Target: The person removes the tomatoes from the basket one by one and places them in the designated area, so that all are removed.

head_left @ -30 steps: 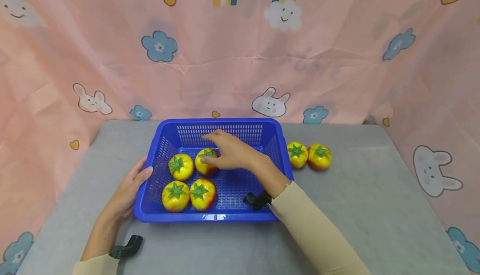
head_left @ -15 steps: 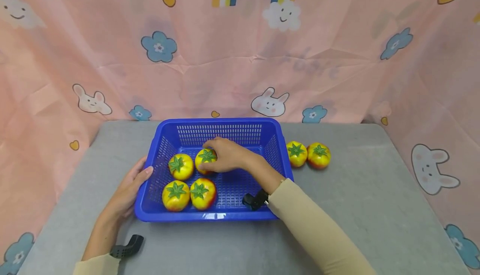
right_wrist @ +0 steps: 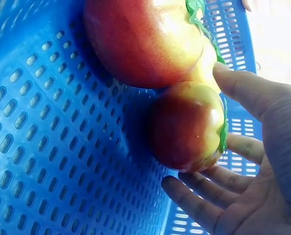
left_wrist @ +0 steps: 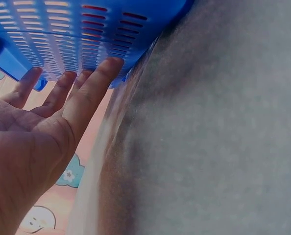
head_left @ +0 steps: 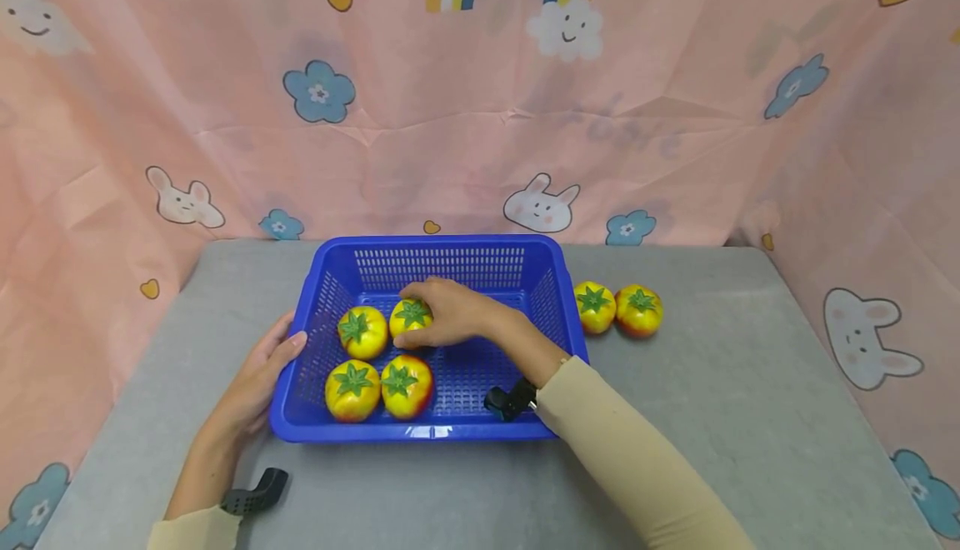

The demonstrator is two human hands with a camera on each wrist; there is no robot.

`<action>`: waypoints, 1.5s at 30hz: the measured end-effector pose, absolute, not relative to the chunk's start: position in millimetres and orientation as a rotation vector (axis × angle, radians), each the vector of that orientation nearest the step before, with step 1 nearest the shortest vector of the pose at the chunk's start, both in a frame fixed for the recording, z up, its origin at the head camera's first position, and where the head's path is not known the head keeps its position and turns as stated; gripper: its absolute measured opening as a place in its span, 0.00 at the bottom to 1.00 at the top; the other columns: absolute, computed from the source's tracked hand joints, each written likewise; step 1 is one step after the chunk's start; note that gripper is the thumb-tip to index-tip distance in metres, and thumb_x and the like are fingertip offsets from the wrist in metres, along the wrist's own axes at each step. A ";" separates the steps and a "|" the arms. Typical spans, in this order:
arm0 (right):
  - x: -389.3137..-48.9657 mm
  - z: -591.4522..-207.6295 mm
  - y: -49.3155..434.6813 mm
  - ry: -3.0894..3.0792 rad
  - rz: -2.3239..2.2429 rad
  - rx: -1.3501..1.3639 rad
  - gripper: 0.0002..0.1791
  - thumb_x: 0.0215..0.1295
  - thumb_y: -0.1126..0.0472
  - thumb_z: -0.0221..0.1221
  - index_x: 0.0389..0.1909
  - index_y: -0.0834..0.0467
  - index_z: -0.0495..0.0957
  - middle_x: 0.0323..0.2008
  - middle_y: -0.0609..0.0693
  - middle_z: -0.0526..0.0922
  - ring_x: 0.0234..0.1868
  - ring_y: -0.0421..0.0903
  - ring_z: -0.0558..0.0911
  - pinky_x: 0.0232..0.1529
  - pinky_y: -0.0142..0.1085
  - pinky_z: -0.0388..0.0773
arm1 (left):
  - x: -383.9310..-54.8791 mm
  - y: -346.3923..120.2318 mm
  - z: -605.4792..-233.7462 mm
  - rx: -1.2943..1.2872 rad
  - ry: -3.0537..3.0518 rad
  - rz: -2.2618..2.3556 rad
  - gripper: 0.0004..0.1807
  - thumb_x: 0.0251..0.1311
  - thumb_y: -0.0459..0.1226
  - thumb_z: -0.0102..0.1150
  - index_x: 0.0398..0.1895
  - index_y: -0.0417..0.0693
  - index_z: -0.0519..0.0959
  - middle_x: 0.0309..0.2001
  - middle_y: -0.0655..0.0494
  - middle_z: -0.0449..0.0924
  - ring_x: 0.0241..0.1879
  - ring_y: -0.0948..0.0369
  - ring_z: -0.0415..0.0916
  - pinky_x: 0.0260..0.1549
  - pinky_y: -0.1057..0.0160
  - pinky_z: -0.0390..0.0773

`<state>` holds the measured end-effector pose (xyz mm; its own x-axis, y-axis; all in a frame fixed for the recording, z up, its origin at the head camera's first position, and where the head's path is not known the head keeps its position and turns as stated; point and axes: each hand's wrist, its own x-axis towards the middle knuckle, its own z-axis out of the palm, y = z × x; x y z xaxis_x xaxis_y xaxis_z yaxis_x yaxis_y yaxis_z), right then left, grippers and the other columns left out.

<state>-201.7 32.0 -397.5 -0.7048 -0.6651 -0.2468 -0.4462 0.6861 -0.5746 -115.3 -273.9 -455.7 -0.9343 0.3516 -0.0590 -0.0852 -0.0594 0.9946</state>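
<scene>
A blue plastic basket (head_left: 495,432) stands on the table with several yellow-and-red tomatoes, each topped with green leaves, in its left half. My right hand (head_left: 456,312) reaches into it and grips the far right tomato (head_left: 411,317) of that group, thumb on the near side and fingers behind. In the right wrist view, this tomato (right_wrist: 187,129) lies between the thumb and the curved fingers. My left hand (head_left: 251,379) holds the basket's left side, thumb over the rim. Its fingers (left_wrist: 89,98) touch the slotted outer wall in the left wrist view.
Two more tomatoes, one (head_left: 595,308) beside the basket's right wall and another (head_left: 638,311) touching it, sit on the grey table (head_left: 735,417). A pink printed cloth (head_left: 450,133) hangs behind and at both sides. Black wrist cameras sit on both wrists.
My right hand has lowered from above the far right tomato in the basket, and its thumb and fingers have closed in around it. The left hand stays at the basket's side.
</scene>
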 end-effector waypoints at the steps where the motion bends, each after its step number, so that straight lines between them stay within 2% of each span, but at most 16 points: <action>1: -202.1 -398.0 31.4 2.455 -0.674 -0.871 0.40 0.69 0.42 0.67 0.76 0.57 0.70 0.69 0.58 0.77 0.66 0.53 0.77 0.71 0.49 0.76 | -115.3 -274.2 -455.5 0.286 1.923 2.069 0.28 0.85 0.42 0.38 0.82 0.50 0.52 0.62 0.66 0.80 0.57 0.64 0.84 0.51 0.61 0.88; 10: -203.1 -400.4 28.6 2.453 -0.693 -0.891 0.37 0.70 0.47 0.68 0.75 0.56 0.71 0.66 0.58 0.79 0.64 0.53 0.78 0.70 0.49 0.77 | -113.2 -277.6 -455.0 0.285 1.928 2.074 0.28 0.86 0.41 0.37 0.83 0.50 0.52 0.62 0.66 0.80 0.56 0.65 0.85 0.51 0.61 0.89; 30: -199.4 -388.1 37.5 2.464 -0.812 -0.893 0.38 0.69 0.49 0.69 0.76 0.58 0.70 0.69 0.58 0.77 0.65 0.53 0.78 0.70 0.48 0.78 | -114.7 -274.3 -456.5 0.284 1.884 2.082 0.25 0.85 0.41 0.38 0.80 0.55 0.56 0.60 0.65 0.82 0.55 0.64 0.85 0.50 0.60 0.89; 45: -198.1 -361.4 50.0 2.522 -0.921 -0.870 0.39 0.68 0.47 0.70 0.77 0.52 0.69 0.71 0.55 0.75 0.64 0.50 0.78 0.67 0.46 0.81 | -115.4 -274.1 -458.2 0.269 1.905 2.081 0.26 0.86 0.42 0.38 0.81 0.52 0.54 0.61 0.65 0.81 0.56 0.63 0.85 0.51 0.60 0.89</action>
